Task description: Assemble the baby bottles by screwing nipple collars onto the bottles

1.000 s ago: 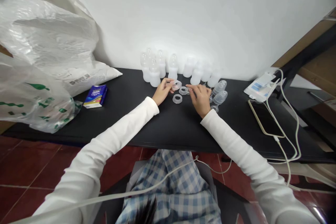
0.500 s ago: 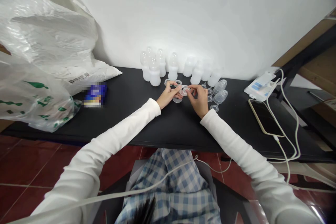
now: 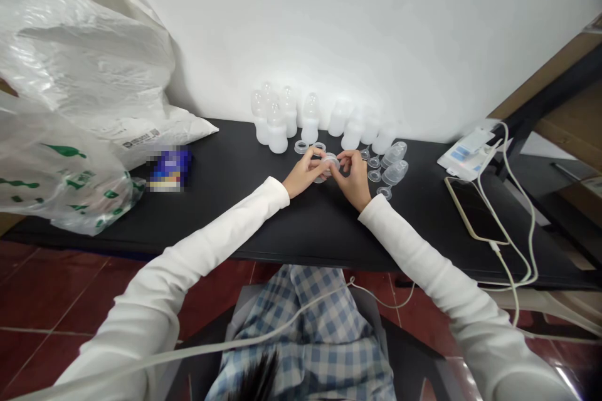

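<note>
A translucent bottle collar ring [image 3: 332, 163] is held over the black table between both hands. My left hand [image 3: 301, 178] pinches its left side, and my right hand [image 3: 353, 182] grips it from the right with thumb and fingers. Whether a nipple sits inside the ring, I cannot tell. Loose collar rings [image 3: 301, 148] lie just beyond my left hand; another is partly hidden under the fingers. To the right of my right hand are several clear bottle nipples [image 3: 374, 176] and two clear domed caps [image 3: 395, 173].
Several capped baby bottles [image 3: 277, 136] stand near the wall at left, several uncapped bottles [image 3: 352, 136] to their right. A blue packet [image 3: 172, 169] and plastic bags [image 3: 84, 163] occupy the table's left. A phone [image 3: 475, 210] with a white cable [image 3: 531, 225] lies at right.
My hands have drawn closer around the ring, with both thumbs now pressing on it. My left hand has shifted slightly right, uncovering the loose ring behind it.
</note>
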{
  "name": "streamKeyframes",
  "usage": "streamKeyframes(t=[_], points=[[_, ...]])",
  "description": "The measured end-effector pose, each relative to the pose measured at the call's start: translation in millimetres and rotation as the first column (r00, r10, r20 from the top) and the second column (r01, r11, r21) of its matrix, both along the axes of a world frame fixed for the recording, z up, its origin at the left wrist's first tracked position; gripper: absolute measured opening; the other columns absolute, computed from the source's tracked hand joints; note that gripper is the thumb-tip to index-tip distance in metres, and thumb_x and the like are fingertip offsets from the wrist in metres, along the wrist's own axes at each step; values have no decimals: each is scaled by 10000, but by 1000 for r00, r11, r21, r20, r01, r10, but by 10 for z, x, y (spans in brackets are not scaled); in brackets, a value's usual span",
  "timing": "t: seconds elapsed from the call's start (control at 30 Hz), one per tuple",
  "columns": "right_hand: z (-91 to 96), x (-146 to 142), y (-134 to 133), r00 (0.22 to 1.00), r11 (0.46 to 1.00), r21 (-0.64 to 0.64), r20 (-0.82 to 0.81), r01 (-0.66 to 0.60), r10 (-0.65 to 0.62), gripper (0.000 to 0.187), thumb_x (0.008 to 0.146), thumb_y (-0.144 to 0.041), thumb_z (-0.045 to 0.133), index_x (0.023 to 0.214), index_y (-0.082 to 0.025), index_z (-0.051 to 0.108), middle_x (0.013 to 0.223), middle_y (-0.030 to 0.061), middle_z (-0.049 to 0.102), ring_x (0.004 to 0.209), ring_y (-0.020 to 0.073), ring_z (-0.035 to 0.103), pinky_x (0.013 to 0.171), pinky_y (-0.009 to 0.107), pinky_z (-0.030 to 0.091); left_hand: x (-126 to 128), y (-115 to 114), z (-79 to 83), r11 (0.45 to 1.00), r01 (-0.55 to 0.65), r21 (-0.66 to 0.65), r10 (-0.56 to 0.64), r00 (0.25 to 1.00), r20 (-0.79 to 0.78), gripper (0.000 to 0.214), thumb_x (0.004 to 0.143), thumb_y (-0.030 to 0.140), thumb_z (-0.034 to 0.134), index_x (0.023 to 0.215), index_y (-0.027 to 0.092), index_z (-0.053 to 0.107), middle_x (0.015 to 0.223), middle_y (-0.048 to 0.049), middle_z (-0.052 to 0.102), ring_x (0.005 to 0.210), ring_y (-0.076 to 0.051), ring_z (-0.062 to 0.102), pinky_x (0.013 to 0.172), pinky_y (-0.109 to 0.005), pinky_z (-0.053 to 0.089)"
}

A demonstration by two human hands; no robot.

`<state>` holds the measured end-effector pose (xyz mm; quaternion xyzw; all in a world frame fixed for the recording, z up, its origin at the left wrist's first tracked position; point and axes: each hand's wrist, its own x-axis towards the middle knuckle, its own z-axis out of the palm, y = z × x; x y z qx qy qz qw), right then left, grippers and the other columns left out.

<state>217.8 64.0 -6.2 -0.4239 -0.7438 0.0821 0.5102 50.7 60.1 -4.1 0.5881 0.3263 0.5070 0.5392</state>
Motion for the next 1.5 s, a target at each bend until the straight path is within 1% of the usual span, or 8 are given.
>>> streamKeyframes(t=[0.17,0.27,0.37,0.5,0.6,0.83,1.13,1.5], points=[[22,-18,-41,998,996,-56,10,-69,70,203,966,-402,518,1058,-222,539,804,-18,575,637,127,492,725,332,384,-7,38,-29,999,-41,-25,41,999,-6,459,838,551,704,1013,197,471,741,18,712,644,-120,693,684,-265,556],[25,-26,-55,996,991,-104,21,-78,81,230,988,-395,476,1120,-223,552,780,-22,579,628,132,497,727,331,389,-7,41,-33,999,-34,-29,34,999,-12,458,835,547,709,1011,197,472,728,26,705,621,-109,680,673,-254,553],[27,-36,-56,995,990,-114,36,-85,89,235,992,-379,457,1103,-218,588,812,-4,615,643,137,515,727,331,386,-5,22,-17,1000,-18,-20,17,1000,-18,442,841,534,705,1006,198,471,742,29,705,634,-104,681,672,-244,550],[34,-36,-43,998,994,-88,24,-61,64,190,958,-358,503,999,-211,618,781,-12,629,606,119,502,723,328,379,-6,0,14,1000,9,-30,-10,1000,-16,395,845,457,721,1013,192,481,757,21,710,681,-119,701,691,-248,555],[38,-29,-34,996,988,-129,-38,-84,79,161,923,-372,555,940,-217,594,710,-31,621,567,111,478,661,302,387,-4,-3,13,999,13,-47,-14,1000,-17,372,849,416,722,1032,187,493,726,26,703,672,-122,699,706,-258,559],[33,-39,-27,974,966,-213,-203,-148,104,215,870,-421,609,828,-234,511,698,-42,586,580,100,463,591,266,396,15,-43,15,1000,3,-7,-4,998,-60,421,838,484,725,1049,194,505,686,35,685,601,-101,661,644,-230,533],[-5,-66,-11,941,941,-260,-312,-218,132,258,832,-410,657,787,-231,477,659,-64,495,589,92,435,571,252,382,39,-47,14,999,-19,37,23,995,-102,358,872,467,670,1050,191,527,735,18,695,628,-107,661,673,-250,549],[8,-79,-31,926,935,-251,-344,-251,156,360,836,-535,671,790,-242,468,654,-55,500,582,97,441,540,257,389,22,-60,24,997,-46,63,54,991,-126,350,873,482,666,1039,194,558,712,19,680,623,-106,642,657,-235,535]])
